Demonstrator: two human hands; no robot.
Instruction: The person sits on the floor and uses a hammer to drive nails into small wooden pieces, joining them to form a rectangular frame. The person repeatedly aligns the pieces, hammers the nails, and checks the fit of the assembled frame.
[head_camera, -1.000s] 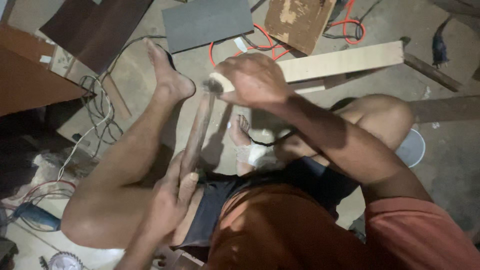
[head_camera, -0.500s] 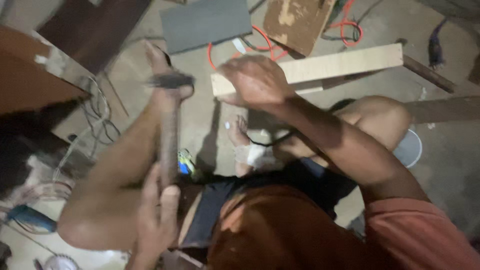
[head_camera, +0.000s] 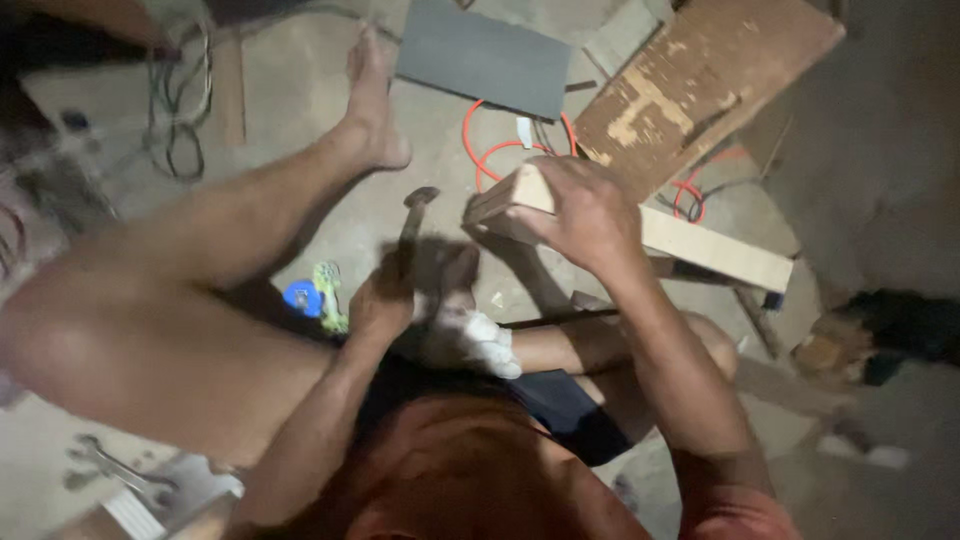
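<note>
The left hand (head_camera: 380, 305) is in the middle of the frame, its fingers wrapped tight around the handle of a hammer (head_camera: 412, 215). The hammer's head points up. Just to its right, the right hand (head_camera: 585, 215) grips one end of a pale wood block (head_camera: 700, 248), fingers curled over the top. A red cable (head_camera: 480, 150) lies on the floor (head_camera: 300, 90) above them.

hammer (head_camera: 412, 222) left of plank (head_camera: 690, 245), panel (head_camera: 485, 55) behind
</note>
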